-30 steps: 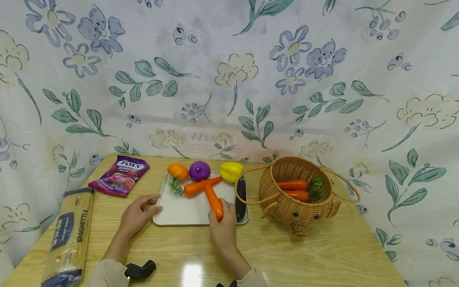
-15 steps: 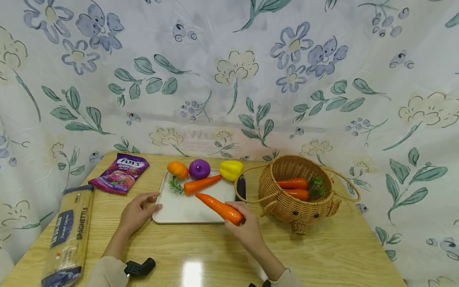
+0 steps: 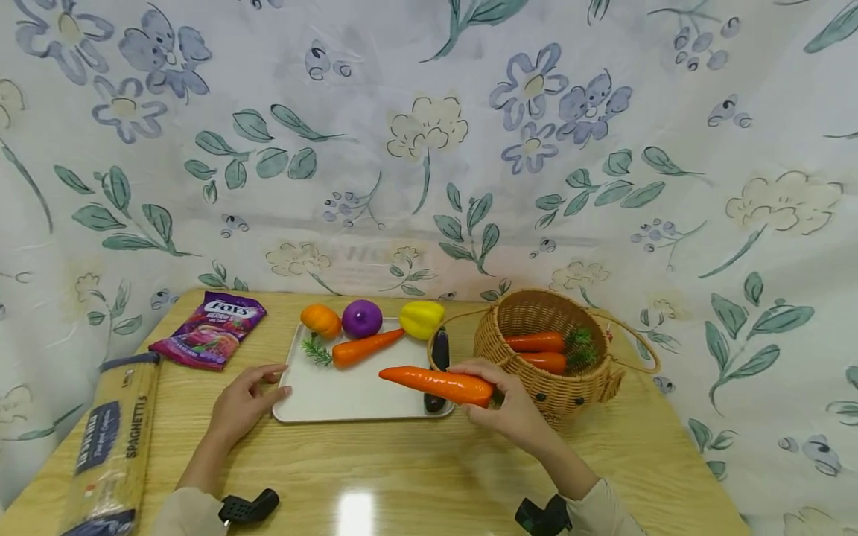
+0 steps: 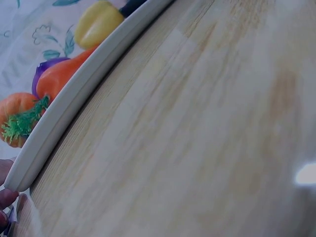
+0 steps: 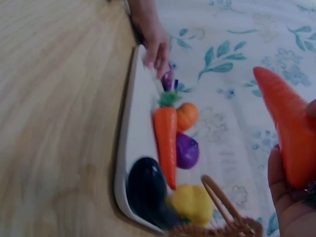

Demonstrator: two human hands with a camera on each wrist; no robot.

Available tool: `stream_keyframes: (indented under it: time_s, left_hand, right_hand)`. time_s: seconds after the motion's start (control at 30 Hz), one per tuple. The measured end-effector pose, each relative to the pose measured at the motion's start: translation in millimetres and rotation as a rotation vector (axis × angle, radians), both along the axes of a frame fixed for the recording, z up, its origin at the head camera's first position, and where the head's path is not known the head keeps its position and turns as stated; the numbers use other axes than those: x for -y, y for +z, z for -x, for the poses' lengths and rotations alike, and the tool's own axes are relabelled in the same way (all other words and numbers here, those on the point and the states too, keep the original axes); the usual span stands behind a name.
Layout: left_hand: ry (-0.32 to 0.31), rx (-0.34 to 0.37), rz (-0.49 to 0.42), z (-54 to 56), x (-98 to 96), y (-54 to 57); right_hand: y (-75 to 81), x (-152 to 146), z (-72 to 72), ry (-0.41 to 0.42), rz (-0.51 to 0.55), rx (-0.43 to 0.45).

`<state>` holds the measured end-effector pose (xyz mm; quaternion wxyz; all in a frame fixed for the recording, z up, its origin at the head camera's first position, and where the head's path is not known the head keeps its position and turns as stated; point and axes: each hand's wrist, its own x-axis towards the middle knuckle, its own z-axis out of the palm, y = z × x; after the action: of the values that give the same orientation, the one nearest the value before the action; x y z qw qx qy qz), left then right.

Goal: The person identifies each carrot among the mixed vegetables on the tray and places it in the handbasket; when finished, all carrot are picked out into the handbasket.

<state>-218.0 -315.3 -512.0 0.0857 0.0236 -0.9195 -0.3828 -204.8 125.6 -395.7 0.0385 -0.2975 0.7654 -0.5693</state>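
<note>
My right hand (image 3: pixel 512 413) grips an orange carrot (image 3: pixel 436 383) by its thick end, raised over the right front of the white tray (image 3: pixel 335 402). Its tip points left; the right wrist view also shows this carrot (image 5: pixel 291 128) between thumb and fingers. My left hand (image 3: pixel 241 402) holds the tray's left edge, thumb and fingers at the rim. On the tray lies another carrot (image 3: pixel 369 348) with a green top. Behind it are an orange pumpkin (image 3: pixel 321 321), a purple onion-like vegetable (image 3: pixel 362 318) and a yellow pepper (image 3: pixel 422 319). A dark eggplant (image 3: pixel 439 351) lies along the right side, partly hidden.
To the right stands a wicker basket (image 3: pixel 570 391) with an animal face, looped handles and carrots (image 3: pixel 536 342) inside. A purple candy bag (image 3: pixel 211 327) and a spaghetti pack (image 3: pixel 114 439) lie on the left. Floral cloth (image 3: pixel 429 186) hangs behind the wooden table (image 3: pixel 402 476).
My right hand has lifted the carrot off the tray and carried it right towards the basket, turning its tip leftward. The left hand stays at the tray's edge.
</note>
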Motion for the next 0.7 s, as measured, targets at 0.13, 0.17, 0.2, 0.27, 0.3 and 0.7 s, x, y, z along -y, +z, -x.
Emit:
stream_keyframes:
  time_s: [0.13,0.17,0.2,0.27,0.3,0.7]
  left_hand:
    - [-0.002,0.022,0.004,-0.4,0.2,0.6]
    - [-0.002,0.025,0.005,-0.2,0.0,0.5]
    - [-0.003,0.026,0.007,0.1,-0.3,0.2]
    - [-0.001,0.024,0.008,-0.3,0.3,-0.3]
    - [-0.001,0.019,0.011,-0.3,0.3,-0.5]
    - [-0.004,-0.02,0.025,-0.7,-1.1,-0.9]
  right_hand:
    - [11.0,-17,6.1,0.013,-0.021,-0.015]
    - [13.5,-21,7.7,0.02,-0.019,-0.013]
    - [16.2,-25,9.2,0.023,-0.02,-0.011]
    - [22.1,-32,12.1,0.021,-0.037,-0.003]
    - [24.7,-36,13.7,0.025,-0.044,-0.001]
    - [67.2,-98,50.6,-0.014,-0.164,-0.037]
